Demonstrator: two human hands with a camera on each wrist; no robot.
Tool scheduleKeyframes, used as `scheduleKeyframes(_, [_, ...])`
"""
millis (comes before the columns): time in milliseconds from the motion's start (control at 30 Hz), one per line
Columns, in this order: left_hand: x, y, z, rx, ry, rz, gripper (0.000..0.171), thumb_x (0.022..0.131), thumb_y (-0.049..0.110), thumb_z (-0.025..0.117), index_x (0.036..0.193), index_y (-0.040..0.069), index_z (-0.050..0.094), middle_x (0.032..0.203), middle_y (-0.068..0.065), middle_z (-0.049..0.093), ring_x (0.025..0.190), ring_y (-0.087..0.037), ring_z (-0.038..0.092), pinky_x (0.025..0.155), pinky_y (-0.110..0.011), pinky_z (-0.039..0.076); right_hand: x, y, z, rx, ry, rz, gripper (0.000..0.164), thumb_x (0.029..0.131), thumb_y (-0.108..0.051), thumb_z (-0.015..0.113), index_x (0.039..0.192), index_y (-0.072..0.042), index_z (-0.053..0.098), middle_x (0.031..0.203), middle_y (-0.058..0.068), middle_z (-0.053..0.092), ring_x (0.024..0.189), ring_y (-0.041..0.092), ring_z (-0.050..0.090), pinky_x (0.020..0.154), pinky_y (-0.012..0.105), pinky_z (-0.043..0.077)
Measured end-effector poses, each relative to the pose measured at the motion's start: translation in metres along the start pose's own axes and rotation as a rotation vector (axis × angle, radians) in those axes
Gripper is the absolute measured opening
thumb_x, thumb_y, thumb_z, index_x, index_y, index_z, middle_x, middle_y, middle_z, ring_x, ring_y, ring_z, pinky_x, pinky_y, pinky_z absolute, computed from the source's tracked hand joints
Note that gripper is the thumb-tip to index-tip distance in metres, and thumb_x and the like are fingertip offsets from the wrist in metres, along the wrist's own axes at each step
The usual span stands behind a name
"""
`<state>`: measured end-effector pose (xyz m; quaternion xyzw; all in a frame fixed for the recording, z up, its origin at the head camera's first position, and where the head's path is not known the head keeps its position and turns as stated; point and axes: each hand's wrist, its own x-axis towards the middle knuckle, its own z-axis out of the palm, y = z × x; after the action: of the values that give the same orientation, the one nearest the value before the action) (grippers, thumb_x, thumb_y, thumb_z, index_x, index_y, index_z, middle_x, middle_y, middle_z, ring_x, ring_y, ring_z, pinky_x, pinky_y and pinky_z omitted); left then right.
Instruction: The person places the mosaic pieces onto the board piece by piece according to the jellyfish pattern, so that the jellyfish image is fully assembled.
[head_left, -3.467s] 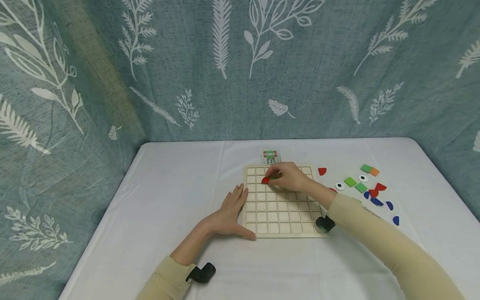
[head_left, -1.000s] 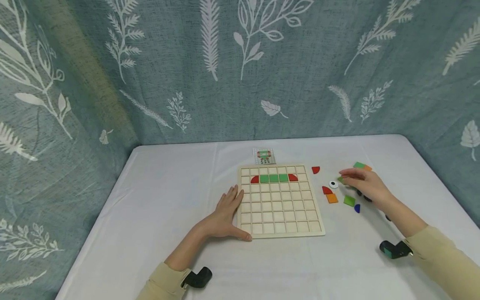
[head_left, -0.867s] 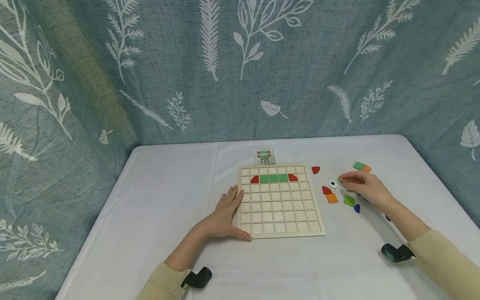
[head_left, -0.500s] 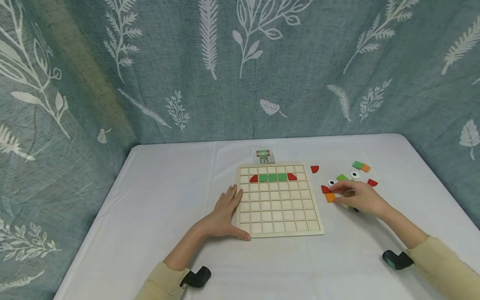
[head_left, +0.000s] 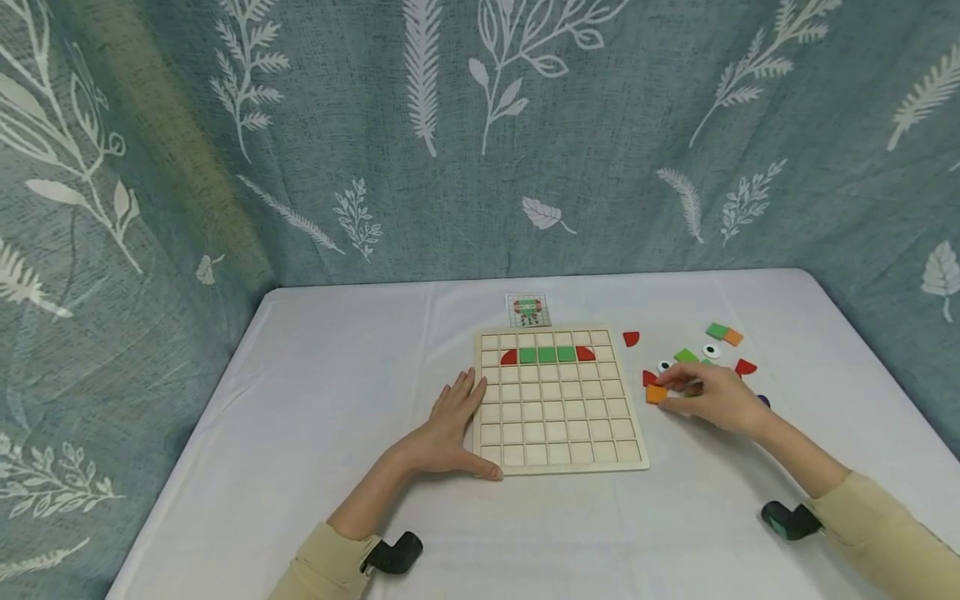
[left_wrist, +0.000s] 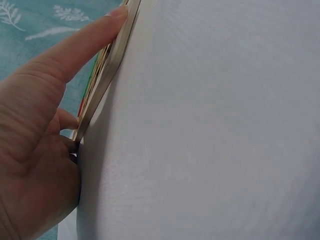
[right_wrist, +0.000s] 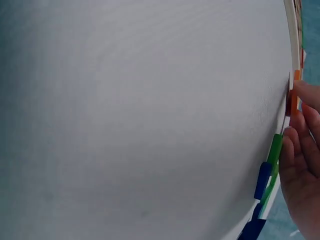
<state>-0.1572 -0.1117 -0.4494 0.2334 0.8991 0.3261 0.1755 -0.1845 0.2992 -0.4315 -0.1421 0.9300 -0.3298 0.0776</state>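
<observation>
A wooden grid board (head_left: pixel 558 432) lies on the white table, with a row of green squares (head_left: pixel 547 356) between two red quarter-circle pieces (head_left: pixel 509 357) near its top. My left hand (head_left: pixel 445 433) rests against the board's left side, fingers straight, thumb at the lower-left corner. In the left wrist view, the thumb (left_wrist: pixel 75 50) touches the board's edge. Right of the board, my right hand (head_left: pixel 716 400) pinches an orange square tile (head_left: pixel 656 394) between thumb and fingertips. A red quarter-circle (head_left: pixel 648 378) lies just behind that tile, partly covered.
A small picture card (head_left: pixel 528 311) lies behind the board. Around my right hand are loose pieces: an eye disc (head_left: pixel 711 351), a green tile (head_left: pixel 686 356), another orange tile (head_left: pixel 732 337) and red pieces (head_left: pixel 745 367). Blue pieces (right_wrist: pixel 263 180) show in the right wrist view.
My right hand went from the board to the loose pieces, then from the green tiles toward the orange tile, which it now pinches and has shifted slightly left. My left hand stays at the board.
</observation>
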Motion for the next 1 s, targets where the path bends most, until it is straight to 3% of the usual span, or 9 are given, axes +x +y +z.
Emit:
scheduleKeyframes(133, [0.000, -0.001, 0.000, 0.007, -0.002, 0.007, 0.130, 0.066, 0.048, 0.088, 0.155, 0.001, 0.005, 0.161, -0.017, -0.009, 0.147, -0.024, -0.015, 0.118, -0.045, -0.006, 0.004, -0.004, 0.003, 0.029, 0.006, 0.011, 0.027, 0.086, -0.023, 0.077, 0.108, -0.010, 0.069, 0.104, 0.003, 0.067, 0.097, 0.022, 0.062, 0.081, 0.033, 0.055])
scheduleKeyframes(267, [0.000, 0.000, 0.000, 0.003, 0.000, 0.008, 0.131, 0.066, 0.048, 0.088, 0.155, 0.001, 0.006, 0.161, -0.017, -0.008, 0.147, -0.024, -0.015, 0.118, -0.045, -0.006, 0.013, -0.010, 0.008, 0.076, 0.005, 0.018, 0.024, 0.087, -0.024, 0.076, 0.108, -0.012, 0.070, 0.103, 0.001, 0.067, 0.096, 0.019, 0.060, 0.081, 0.026, 0.054])
scheduleKeyframes(400, [0.000, 0.000, 0.000, 0.000, 0.002, 0.001, 0.130, 0.066, 0.048, 0.088, 0.156, 0.001, 0.006, 0.161, -0.017, -0.008, 0.147, -0.024, -0.015, 0.118, -0.045, -0.006, 0.025, -0.020, 0.016, 0.112, 0.001, -0.025, 0.022, 0.087, -0.021, 0.075, 0.106, -0.011, 0.070, 0.097, 0.001, 0.066, 0.090, 0.019, 0.058, 0.079, 0.025, 0.053])
scheduleKeyframes(700, [0.000, 0.000, 0.000, 0.003, 0.002, 0.005, 0.131, 0.066, 0.049, 0.088, 0.156, 0.001, 0.005, 0.162, -0.016, -0.008, 0.147, -0.023, -0.014, 0.118, -0.045, -0.006, 0.051, -0.036, 0.035, 0.085, 0.010, -0.086, 0.017, 0.087, -0.020, 0.075, 0.102, -0.012, 0.071, 0.100, 0.000, 0.068, 0.093, 0.019, 0.063, 0.083, 0.037, 0.053])
scheduleKeyframes(1000, [0.000, 0.000, 0.000, 0.000, 0.000, 0.004, 0.130, 0.066, 0.048, 0.088, 0.156, 0.001, 0.006, 0.162, -0.016, -0.007, 0.147, -0.024, -0.014, 0.118, -0.045, -0.006, 0.062, -0.043, 0.040, 0.067, 0.041, -0.233, 0.011, 0.086, -0.008, 0.074, 0.098, -0.009, 0.074, 0.098, 0.003, 0.068, 0.090, 0.020, 0.064, 0.080, 0.035, 0.055])
